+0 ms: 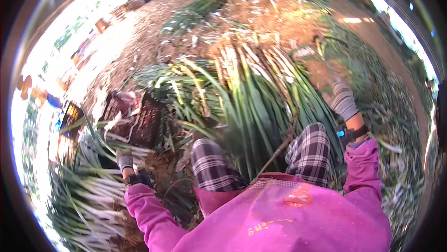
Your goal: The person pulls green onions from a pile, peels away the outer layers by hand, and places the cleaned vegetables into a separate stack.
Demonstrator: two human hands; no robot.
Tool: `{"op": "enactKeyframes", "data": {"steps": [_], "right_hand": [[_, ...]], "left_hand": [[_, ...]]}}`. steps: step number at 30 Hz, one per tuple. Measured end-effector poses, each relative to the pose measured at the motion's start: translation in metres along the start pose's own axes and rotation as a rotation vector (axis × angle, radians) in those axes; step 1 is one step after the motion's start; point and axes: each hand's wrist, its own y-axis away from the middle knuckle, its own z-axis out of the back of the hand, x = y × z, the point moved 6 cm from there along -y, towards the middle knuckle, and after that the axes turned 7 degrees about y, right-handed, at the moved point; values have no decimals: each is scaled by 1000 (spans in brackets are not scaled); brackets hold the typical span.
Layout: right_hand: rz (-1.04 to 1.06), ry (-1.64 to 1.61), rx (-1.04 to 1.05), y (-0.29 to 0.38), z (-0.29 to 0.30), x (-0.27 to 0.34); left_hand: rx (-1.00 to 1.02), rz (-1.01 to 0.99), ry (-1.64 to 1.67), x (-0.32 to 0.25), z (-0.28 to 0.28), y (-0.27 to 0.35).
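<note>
My left hand (124,159), in a grey knit glove, is at the left among trimmed green onions (101,196) with white stems. It appears closed around a few green onion stalks (104,143); their leaves rise to the upper left, and its fingers are partly hidden. My right hand (340,100), also gloved, is blurred by motion at the right edge of a heap of untrimmed green onions (251,88). Whether its fingers hold anything is unclear. The heap's long leaves run down between my knees, with the dirty stem ends pointing away from me.
A dark plastic crate (145,123) with reddish contents stands left of the heap. A thin stick (279,147) slants across the leaves at my lap. Leaf scraps (391,168) cover the ground at right. Brown roots and debris (272,11) lie beyond the heap.
</note>
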Motion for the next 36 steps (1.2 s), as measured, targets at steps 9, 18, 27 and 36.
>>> {"op": "enactKeyframes", "data": {"steps": [9, 18, 27, 36], "right_hand": [[-288, -25, -91, 17, 18, -89], [-252, -358, 12, 3, -68, -47], [-690, -717, 361, 62, -346, -43], [-350, -406, 394, -16, -309, 119]], "left_hand": [[714, -1276, 191, -463, -148, 394], [1179, -733, -52, -432, -271, 518], [1213, -416, 172, -408, -235, 415], [1023, -202, 570, -382, -238, 368]]}}
